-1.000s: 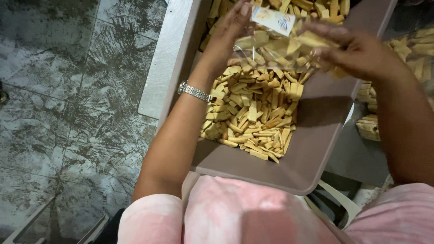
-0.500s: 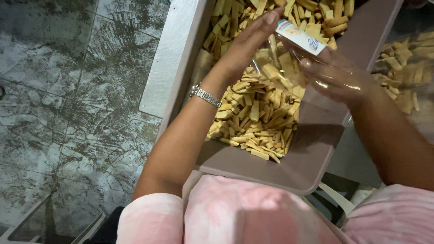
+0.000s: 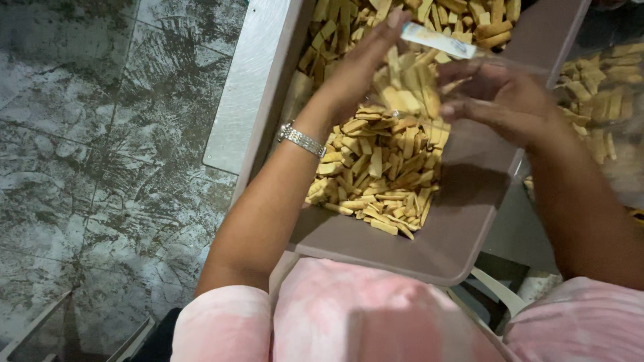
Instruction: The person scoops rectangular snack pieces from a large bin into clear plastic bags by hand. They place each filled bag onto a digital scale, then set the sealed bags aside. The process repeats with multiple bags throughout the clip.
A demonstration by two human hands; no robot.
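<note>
Brown tray on lap, heaped with tan snack sticks, over tiled floor

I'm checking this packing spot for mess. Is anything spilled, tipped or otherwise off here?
Nothing stands out. The yellow snack sticks lie heaped inside the brown tray, none over its near rim. The left hand and right hand hold a clear bag above the heap.

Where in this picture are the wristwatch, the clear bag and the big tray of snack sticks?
wristwatch (image 3: 302, 140), head view, on the metal band across the left wrist.
clear bag (image 3: 429, 80), head view, on its see-through side between both hands.
tray (image 3: 463, 228), head view, on its bare brown floor.
</note>
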